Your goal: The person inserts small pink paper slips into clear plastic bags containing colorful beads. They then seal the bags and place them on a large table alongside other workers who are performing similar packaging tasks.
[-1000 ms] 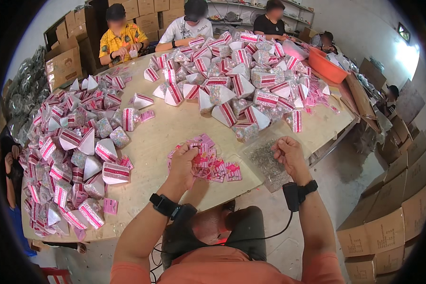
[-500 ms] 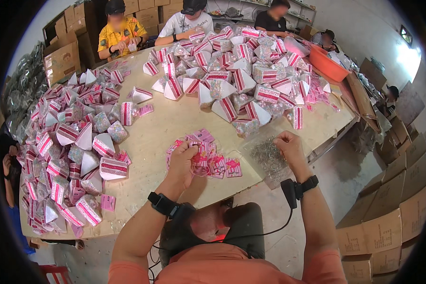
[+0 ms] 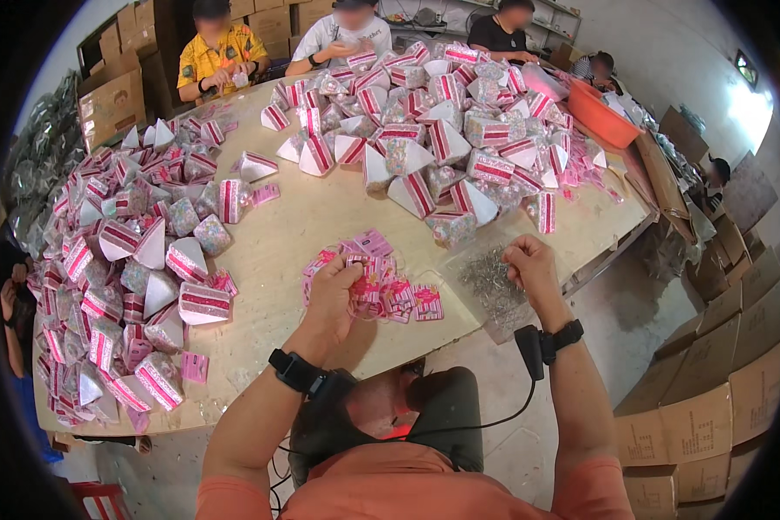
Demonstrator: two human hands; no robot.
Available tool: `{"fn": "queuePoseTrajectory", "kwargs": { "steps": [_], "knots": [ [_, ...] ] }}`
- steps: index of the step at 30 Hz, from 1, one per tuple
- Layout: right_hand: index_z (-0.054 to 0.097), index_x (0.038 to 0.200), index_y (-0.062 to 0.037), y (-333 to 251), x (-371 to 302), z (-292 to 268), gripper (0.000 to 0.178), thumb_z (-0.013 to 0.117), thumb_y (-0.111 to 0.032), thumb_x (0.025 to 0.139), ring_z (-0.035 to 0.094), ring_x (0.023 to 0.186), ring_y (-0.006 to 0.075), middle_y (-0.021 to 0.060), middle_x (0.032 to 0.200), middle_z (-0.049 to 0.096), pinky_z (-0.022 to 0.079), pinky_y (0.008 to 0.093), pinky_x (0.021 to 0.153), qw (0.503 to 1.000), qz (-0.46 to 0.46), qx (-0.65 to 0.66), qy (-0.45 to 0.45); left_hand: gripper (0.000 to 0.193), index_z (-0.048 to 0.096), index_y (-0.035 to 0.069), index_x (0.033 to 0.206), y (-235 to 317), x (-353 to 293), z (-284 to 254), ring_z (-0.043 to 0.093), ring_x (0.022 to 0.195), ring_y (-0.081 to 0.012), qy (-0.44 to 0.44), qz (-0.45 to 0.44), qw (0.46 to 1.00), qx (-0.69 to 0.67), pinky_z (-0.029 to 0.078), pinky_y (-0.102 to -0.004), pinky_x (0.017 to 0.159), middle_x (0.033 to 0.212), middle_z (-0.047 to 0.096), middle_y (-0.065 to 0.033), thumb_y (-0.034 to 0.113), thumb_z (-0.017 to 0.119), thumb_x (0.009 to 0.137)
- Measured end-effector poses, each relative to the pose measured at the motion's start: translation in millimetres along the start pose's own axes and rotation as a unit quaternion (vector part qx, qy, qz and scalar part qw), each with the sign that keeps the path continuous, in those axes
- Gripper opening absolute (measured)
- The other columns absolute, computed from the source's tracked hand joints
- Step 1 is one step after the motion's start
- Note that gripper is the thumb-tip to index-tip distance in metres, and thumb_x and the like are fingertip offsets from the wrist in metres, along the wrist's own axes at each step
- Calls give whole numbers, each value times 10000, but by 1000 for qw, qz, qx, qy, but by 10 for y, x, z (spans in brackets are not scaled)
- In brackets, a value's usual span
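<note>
My left hand (image 3: 332, 290) is closed on a pink printed hang tag (image 3: 363, 279), at the near edge of the table. More pink tags (image 3: 397, 299) with thin loops lie heaped under and beside it. To the right, my right hand (image 3: 533, 265) hovers at a clear plastic bag (image 3: 459, 276) of small silvery metal pieces (image 3: 487, 282). Its thumb and fingers are pinched together; whatever is between them is too small to make out. The bag lies on the table's right front edge.
Wrapped cake-slice-shaped items, pink and white, form a pile (image 3: 147, 260) on the left and another (image 3: 442, 130) at the back. An orange basin (image 3: 601, 115) stands at the back right. Several people work around the far side. Cardboard boxes (image 3: 693, 425) are stacked to my right.
My hands have hardly moved; the right stays pinched at the bag. Across the table, the person in the white shirt has lifted their head and hands.
</note>
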State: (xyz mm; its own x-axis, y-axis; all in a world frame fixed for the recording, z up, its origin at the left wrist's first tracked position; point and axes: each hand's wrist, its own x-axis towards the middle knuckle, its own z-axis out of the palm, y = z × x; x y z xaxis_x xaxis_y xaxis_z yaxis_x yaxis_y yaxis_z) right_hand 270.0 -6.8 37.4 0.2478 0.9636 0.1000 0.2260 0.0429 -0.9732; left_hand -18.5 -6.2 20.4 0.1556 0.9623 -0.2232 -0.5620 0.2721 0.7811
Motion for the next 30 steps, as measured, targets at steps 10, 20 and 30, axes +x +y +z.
{"fn": "queuePoseTrajectory", "kwargs": {
  "steps": [10,20,30],
  "knots": [
    [534,696,-25,-39,-8,-4,99,586,-83,758,469,438,60,0,575,505,345,191,395,1000,-28,3,13,138,519,66,951,-20,5,-48,584,592,-121,-12,-8,1000,13,486,-241,450,749,587,-30,41,426,852],
    [529,754,-33,-75,-15,-68,85,539,-101,804,502,436,73,33,609,551,338,181,358,999,-1,45,-18,150,531,43,955,-74,16,-26,591,628,-127,-2,16,1000,-15,514,-265,549,777,589,-43,12,439,841],
    [442,834,-61,-181,-87,-3,76,433,-126,870,511,416,89,91,677,603,330,170,334,999,10,20,-43,137,561,9,946,-65,-65,29,593,647,-137,10,35,999,30,512,-275,580,798,601,-61,22,469,846]
  ]
}}
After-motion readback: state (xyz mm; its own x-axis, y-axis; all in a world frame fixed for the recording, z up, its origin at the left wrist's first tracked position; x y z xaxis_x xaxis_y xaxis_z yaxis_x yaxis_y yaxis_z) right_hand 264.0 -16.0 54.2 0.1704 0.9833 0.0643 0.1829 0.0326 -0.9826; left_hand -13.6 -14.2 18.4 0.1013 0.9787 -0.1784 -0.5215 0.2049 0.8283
